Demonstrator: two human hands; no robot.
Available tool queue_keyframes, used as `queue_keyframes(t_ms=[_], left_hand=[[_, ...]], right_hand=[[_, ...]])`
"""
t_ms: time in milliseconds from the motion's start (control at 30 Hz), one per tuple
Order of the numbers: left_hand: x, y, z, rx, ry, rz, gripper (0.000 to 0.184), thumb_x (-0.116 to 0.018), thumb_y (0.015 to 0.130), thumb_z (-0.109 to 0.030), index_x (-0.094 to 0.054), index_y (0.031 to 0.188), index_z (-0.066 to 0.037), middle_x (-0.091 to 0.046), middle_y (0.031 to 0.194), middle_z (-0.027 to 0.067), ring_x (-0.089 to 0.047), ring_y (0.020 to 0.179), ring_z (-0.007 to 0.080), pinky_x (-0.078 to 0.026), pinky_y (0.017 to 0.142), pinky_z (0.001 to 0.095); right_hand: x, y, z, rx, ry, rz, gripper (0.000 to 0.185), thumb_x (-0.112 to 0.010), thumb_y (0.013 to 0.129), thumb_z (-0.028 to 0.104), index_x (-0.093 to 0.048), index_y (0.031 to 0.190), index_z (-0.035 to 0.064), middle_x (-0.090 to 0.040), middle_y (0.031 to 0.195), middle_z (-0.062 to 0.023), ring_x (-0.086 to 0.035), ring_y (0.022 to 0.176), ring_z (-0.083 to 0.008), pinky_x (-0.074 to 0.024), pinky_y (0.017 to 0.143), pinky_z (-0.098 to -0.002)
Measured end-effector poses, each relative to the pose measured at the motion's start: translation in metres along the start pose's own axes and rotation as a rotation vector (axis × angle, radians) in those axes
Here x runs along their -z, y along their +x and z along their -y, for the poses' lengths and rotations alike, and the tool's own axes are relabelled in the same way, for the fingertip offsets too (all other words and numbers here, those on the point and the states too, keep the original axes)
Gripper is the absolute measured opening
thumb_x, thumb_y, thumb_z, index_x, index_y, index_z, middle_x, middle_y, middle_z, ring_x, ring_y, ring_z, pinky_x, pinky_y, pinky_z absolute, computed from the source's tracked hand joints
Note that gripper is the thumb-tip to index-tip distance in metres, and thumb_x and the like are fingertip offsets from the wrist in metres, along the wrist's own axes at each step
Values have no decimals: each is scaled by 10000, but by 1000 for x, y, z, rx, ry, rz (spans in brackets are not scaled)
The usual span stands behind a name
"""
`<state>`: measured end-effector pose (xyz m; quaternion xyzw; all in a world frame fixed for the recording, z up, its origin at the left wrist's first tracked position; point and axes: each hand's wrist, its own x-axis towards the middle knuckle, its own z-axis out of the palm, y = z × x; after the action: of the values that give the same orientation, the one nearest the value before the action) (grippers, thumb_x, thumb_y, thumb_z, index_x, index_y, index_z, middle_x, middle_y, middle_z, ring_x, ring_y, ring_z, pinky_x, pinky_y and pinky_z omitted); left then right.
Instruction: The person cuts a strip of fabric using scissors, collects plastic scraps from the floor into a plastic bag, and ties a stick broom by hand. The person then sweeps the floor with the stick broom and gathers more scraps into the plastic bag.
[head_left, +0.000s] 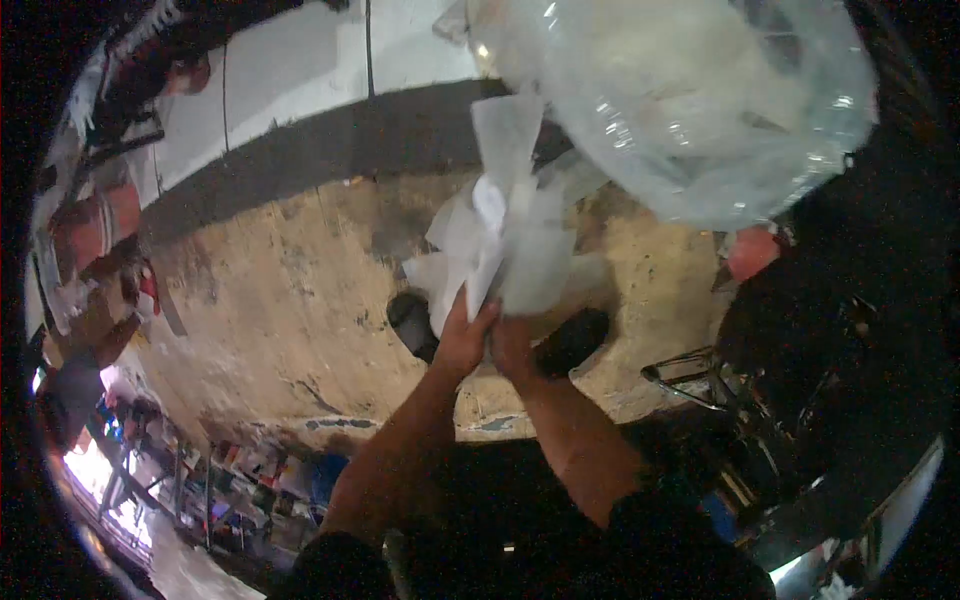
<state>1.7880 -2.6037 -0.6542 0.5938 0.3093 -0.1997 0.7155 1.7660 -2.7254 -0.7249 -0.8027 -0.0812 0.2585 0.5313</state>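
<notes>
Thin, translucent white sheets [535, 255] fan out above my two hands, with several corners pointing outward. My left hand [463, 340] is closed on the lower left edge of the sheets, thumb toward the middle. Close beside it, my right hand [513, 345] is closed at the lower edge of the same sheets, its fingers partly hidden and blurred. A brighter folded white strip [488, 240] stands up through the middle of the bunch. Two dark shoes [575, 342] show behind my hands, one on each side.
A large clear plastic bag [700, 110] with pale contents fills the upper right. Below it lies a red object [752, 253]. The worn tan floor [270, 290] meets a dark band and a white wall. Metal frames [690, 380] stand at right, clutter at lower left.
</notes>
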Motion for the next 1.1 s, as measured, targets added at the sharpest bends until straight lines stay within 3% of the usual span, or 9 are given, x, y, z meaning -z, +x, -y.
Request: queue_keyframes(t_ms=[167, 267, 367, 567, 633, 767, 867, 1033, 1100], left_hand=[[-16, -101, -91, 83, -332, -1, 538, -527, 870, -150, -295, 1332, 0, -429, 1268, 154, -399, 1165, 232, -314, 976, 346], [-43, -131, -202, -64, -264, 74, 567, -532, 846, -99, -280, 1345, -4, -351, 1347, 163, -322, 1251, 241, -266, 1024, 358], [-76, -117, -303, -384, 62, 245, 638, -555, 795, -52, -272, 1367, -40, -252, 1415, 184, -244, 1311, 308, -212, 1063, 394], [-157, -29, -430, -1067, 267, 250, 658, -592, 787, -138, -291, 1368, -70, -334, 1375, 191, -303, 1280, 331, -239, 1060, 379], [-174, 21, -415, -1050, 265, 166, 697, -574, 846, -371, -282, 1335, 31, -413, 1296, 225, -415, 1195, 324, -289, 1023, 348], [-159, 150, -314, -876, 389, 178, 708, -561, 843, -428, -299, 1348, -7, -406, 1321, 207, -396, 1223, 332, -294, 1024, 347], [-117, 146, -273, -673, 671, 97, 628, -561, 851, -387, -364, 1317, -15, -453, 1284, 189, -457, 1165, 313, -328, 998, 353], [-28, 82, -241, -1025, 127, -216, 259, -596, 839, -159, -591, 1038, 7, -628, 980, 99, -592, 900, 179, -455, 819, 294], [11, 68, -185, -805, 120, -547, 281, -601, 834, -180, -590, 1034, 17, -623, 960, 88, -581, 896, 182, -445, 834, 301]], right_hand=[[64, -30, 199, -393, 93, 125, 445, -387, 887, 143, -337, 1279, -62, -360, 1292, -298, -384, 1178, -429, -290, 998, -523], [118, -30, 274, -218, -607, 401, 501, -372, 889, 146, -249, 1330, -57, -300, 1338, -299, -335, 1218, -443, -269, 1015, -522], [158, -15, 280, -45, 466, -276, 483, -319, 937, 276, -270, 1335, 6, -348, 1321, -197, -370, 1194, -339, -306, 1006, -441], [295, 105, 368, 331, 148, -587, 358, -273, 969, 234, -489, 1116, -11, -566, 943, -87, -541, 927, -200, -439, 796, -372], [322, 148, 329, 331, -21, -584, 329, -301, 958, 205, -481, 1130, -10, -581, 933, -93, -561, 884, -194, -450, 774, -352], [296, 210, 207, 258, 790, -559, 408, -421, 922, 291, -500, 1136, -47, -580, 1021, -198, -548, 936, -239, -431, 844, -356], [303, 203, 125, -272, -384, -358, 553, -546, 839, 294, -407, 1291, 7, -514, 1206, -213, -497, 1113, -287, -371, 951, -353], [314, 79, 191, 3, 117, -492, 502, -623, 749, 216, -516, 1207, 41, -563, 1141, -171, -524, 1065, -247, -386, 932, -337], [317, 30, 186, -86, -33, -384, 487, -650, 726, 185, -528, 1173, 34, -566, 1135, -154, -526, 1053, -239, -386, 932, -357]])
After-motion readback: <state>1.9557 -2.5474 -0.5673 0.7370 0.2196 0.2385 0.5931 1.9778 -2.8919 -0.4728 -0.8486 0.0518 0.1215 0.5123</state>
